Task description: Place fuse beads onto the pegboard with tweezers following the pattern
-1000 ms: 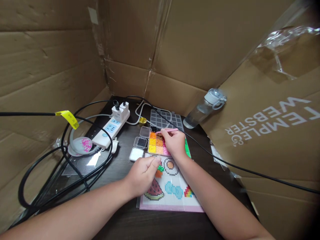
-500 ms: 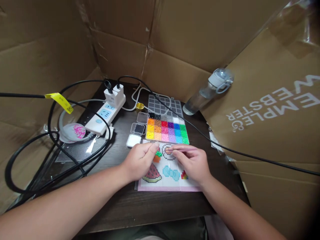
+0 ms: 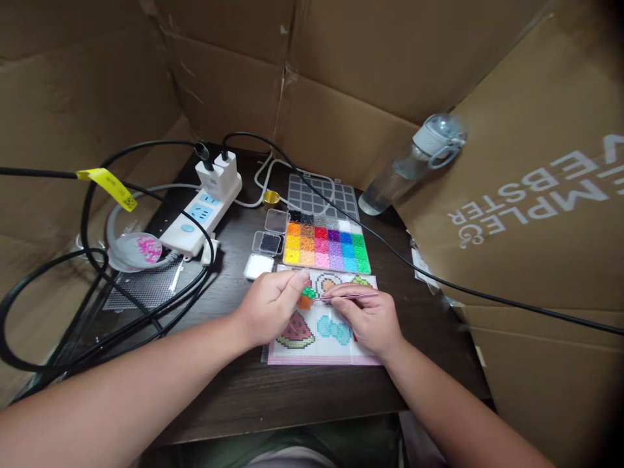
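My right hand point(image 3: 374, 320) is closed around pink tweezers point(image 3: 359, 296), whose tips point left, close to an orange and green carrot of beads point(image 3: 307, 298). My left hand point(image 3: 271, 304) is closed, thumb on top, at the carrot's left side; what its fingers pinch, if anything, is hidden. Both hands are over a pattern sheet point(image 3: 312, 356) with a pink lower edge. On it are a watermelon slice point(image 3: 296, 331), a light blue bow point(image 3: 334, 330) and a round egg-like picture point(image 3: 327, 283), partly behind the tweezers and fingers.
Beyond the sheet lies a sorted bead box point(image 3: 327, 242) with its grid lid point(image 3: 322, 194) behind. Small boxes hold white beads point(image 3: 259, 266) and black beads point(image 3: 269, 243). A power strip point(image 3: 202, 211), looped black cables point(image 3: 88, 227) and a bead dish point(image 3: 139, 251) are left; a bottle point(image 3: 404, 169) leans right.
The tweezers in my right hand have moved left and slightly down, from the egg-like picture towards the carrot. My left hand keeps its place by the carrot. The camera view has shifted slightly.
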{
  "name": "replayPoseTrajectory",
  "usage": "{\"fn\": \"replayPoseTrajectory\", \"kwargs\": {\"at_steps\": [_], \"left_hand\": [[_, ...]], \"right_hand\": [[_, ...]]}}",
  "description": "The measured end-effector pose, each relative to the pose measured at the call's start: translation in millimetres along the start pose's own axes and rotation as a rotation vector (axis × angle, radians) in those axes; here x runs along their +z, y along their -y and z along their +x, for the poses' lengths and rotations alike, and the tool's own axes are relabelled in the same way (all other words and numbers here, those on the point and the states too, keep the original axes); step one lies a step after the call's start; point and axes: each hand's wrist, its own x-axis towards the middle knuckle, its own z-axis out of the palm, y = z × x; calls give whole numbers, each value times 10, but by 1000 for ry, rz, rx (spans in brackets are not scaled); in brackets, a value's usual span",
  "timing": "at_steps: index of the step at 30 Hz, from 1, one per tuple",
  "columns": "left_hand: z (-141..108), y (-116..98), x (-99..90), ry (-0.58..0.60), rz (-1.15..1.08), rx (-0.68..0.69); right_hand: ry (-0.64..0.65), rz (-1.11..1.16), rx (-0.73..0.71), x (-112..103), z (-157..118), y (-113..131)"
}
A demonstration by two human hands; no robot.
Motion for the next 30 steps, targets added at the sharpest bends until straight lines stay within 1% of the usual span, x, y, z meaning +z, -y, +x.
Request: {"fn": "replayPoseTrajectory", "kwargs": {"at_steps": [12, 18, 22, 24, 26, 30], "left_hand": [[1, 7, 1, -5, 32, -19], [6, 1, 2, -15, 22, -12], [4, 4, 6, -7, 7, -11], [-3, 6, 6, 1, 7, -24], [-8, 6, 7, -4, 6, -27], [-6, -2, 9, -6, -3, -30]], "right_hand": [[-3, 4, 7, 14, 9, 16], [-38, -15, 14, 0, -8, 20], [-90, 4, 32, -9, 35, 42], [-133, 25, 42, -10, 123, 62], [-184, 44, 43, 8, 275, 93], [-257, 37, -6, 137, 718, 183]]}}
